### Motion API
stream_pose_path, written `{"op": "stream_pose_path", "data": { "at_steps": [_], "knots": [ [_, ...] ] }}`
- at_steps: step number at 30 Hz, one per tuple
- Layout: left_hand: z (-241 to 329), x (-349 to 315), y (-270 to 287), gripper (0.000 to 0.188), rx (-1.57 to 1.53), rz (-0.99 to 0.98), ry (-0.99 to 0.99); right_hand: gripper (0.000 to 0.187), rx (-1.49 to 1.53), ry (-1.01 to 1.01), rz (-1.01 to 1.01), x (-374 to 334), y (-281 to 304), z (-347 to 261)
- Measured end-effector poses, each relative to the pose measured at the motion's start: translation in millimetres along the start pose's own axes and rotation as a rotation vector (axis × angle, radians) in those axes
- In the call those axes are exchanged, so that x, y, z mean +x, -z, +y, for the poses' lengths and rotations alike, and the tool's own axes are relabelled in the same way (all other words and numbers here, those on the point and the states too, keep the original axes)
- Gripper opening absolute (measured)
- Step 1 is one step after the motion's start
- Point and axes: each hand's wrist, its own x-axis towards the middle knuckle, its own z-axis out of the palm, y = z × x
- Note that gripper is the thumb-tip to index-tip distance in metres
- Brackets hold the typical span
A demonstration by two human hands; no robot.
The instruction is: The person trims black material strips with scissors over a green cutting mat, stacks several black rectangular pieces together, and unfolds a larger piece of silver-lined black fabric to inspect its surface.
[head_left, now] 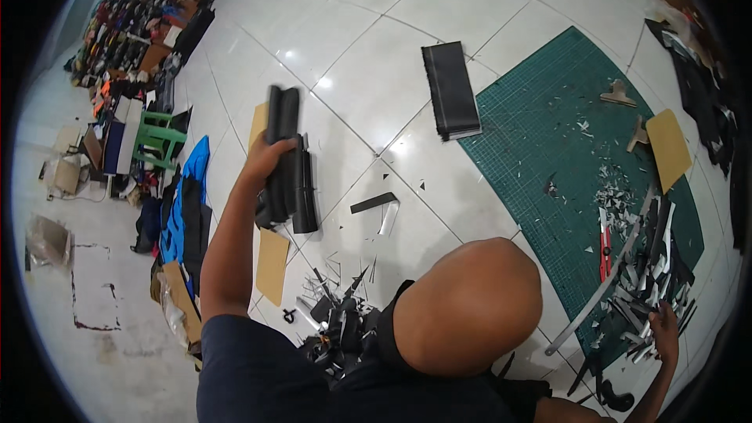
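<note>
My left hand (270,158) is closed around a black rolled piece of material (286,110), gripping it near its middle. More black rolls (304,188) lie together beneath and beside that hand on the tiled floor. Far to the right, my right hand (665,333) is at the edge of a heap of black and white cut strips (646,282). Its thumb and fingers look apart, touching or just over the strips. A long metal ruler (599,294) and a red cutter knife (605,254) lie beside the heap, on a green cutting mat (540,117).
A folded black fabric piece (453,92) overlaps the mat's corner. Tan boards (668,149) and metal clips (619,94) lie at the right. Black offcuts (345,329) are piled by my bent knee (470,305). Leftward stand a green stool (159,141) and blue cloth (192,204).
</note>
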Motion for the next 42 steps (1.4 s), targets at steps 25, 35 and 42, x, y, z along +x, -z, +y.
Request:
{"op": "stream_pose_path", "data": {
  "at_steps": [25,35,42],
  "knots": [
    [-212.6,-41.2,-80.4,0.056,0.659,0.603,-0.223,0.05,-0.233,-0.04,-0.135,-2.8,-25.7,37.9],
    [-216.2,-97.3,-188.7,0.047,0.477,0.408,-0.065,0.042,-0.2,-0.015,-0.121,39.5,-27.1,29.8],
    [-225.2,-84.7,-225.2,0.051,0.616,0.647,-0.123,0.044,-0.335,0.04,-0.127,78.7,-22.6,-84.9]
  ]
}}
